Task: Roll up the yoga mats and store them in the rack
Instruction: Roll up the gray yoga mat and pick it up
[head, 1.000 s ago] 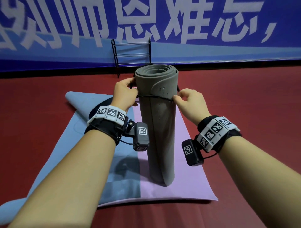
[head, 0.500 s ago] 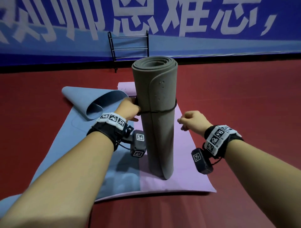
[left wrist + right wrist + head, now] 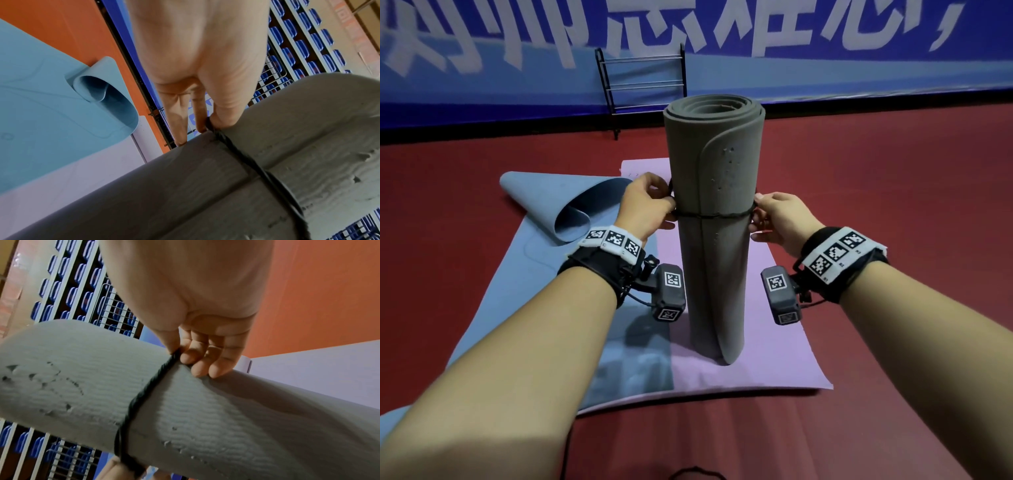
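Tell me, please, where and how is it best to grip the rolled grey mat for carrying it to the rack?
Probably around the middle of the grey mat, near its black band, from left and right: it stands upright, and the band holds the roll closed there.

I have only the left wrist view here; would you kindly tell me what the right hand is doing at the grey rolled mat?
Observer: The right hand pinches the black band on the grey rolled mat, at its right side.
Operator: Thank you. Is the mat upright?
Observer: Yes, it stands on end on the lilac mat.
Operator: Is anything in the rack?
Observer: No mats show on the rails of the black rack.
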